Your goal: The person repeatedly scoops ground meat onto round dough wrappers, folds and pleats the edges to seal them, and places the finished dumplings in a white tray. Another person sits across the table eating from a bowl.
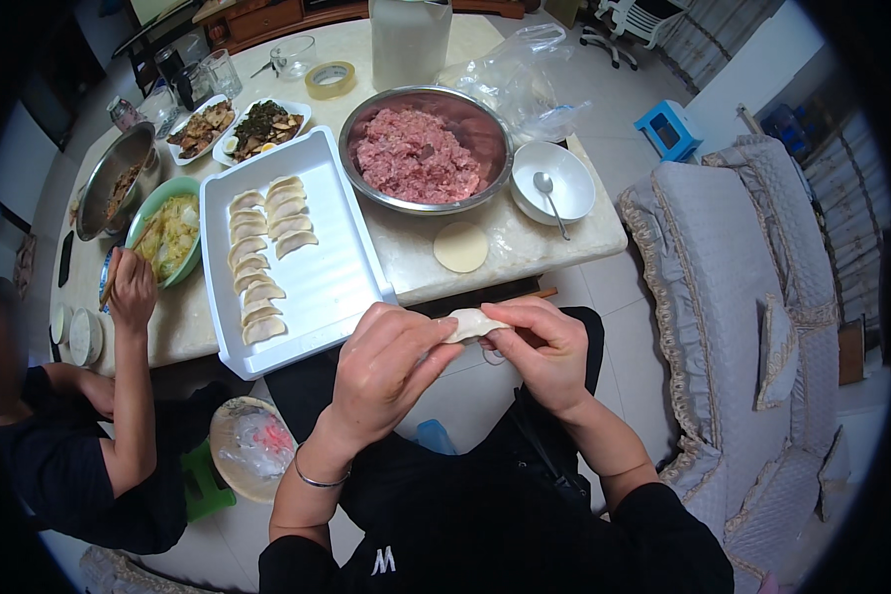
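Observation:
Between both hands, above my lap at the table's front edge, is a folded dumpling point(472, 325). My left hand point(390, 364) pinches its left end, and my right hand point(538, 345) pinches its right end. Left of them, a white plastic tray point(334, 297) holds two rows of folded dumplings point(252, 278). A steel bowl of minced meat point(423, 156) stands beyond my hands. One round dough wrapper point(460, 246) lies flat on the table in front of that bowl. To its right, a metal spoon point(546, 185) rests in a white bowl point(579, 185).
At the left, another person's hand point(132, 286) holds chopsticks at a green bowl of cabbage point(189, 252). Behind are a steel bowl point(93, 211), dishes of food point(267, 130), a tape roll point(330, 80), glasses point(223, 73) and a plastic bag point(512, 82). A sofa point(728, 297) stands right.

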Demonstrator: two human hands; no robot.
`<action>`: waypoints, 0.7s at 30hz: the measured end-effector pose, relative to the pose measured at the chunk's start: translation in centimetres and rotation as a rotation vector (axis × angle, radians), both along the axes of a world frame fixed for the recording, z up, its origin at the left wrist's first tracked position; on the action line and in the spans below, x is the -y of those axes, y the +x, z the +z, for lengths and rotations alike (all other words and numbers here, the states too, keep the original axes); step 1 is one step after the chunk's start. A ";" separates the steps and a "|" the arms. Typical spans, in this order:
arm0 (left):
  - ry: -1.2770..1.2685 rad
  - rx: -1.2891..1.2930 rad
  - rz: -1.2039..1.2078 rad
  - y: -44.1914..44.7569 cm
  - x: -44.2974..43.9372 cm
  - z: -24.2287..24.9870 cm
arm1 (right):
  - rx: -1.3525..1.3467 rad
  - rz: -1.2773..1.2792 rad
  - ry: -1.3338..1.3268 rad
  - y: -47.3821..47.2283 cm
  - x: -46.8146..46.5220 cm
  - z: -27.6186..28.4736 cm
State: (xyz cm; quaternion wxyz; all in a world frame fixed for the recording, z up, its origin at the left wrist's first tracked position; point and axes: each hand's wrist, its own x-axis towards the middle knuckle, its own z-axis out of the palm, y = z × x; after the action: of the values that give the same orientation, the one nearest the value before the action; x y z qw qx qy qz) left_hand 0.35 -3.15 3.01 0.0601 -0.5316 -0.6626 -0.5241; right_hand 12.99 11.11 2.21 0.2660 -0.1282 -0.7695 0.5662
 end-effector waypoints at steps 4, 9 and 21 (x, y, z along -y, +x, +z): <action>0.025 -0.118 -0.029 -0.2 0.3 -0.3 | -0.005 0.026 -0.043 0.2 0.2 -0.2; 0.056 -0.257 -0.002 -0.3 0.7 -1.5 | 0.024 0.066 -0.142 0.2 0.3 0.0; -0.094 0.101 -0.158 -0.2 0.8 -2.0 | 0.103 0.126 -0.381 -0.4 0.6 -1.3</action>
State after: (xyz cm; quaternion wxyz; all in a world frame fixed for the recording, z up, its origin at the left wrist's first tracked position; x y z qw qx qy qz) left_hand 0.20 -3.93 0.97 -0.0399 -0.5574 -0.6447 -0.5216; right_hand 12.60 10.50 0.94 0.1612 -0.1566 -0.6677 0.7097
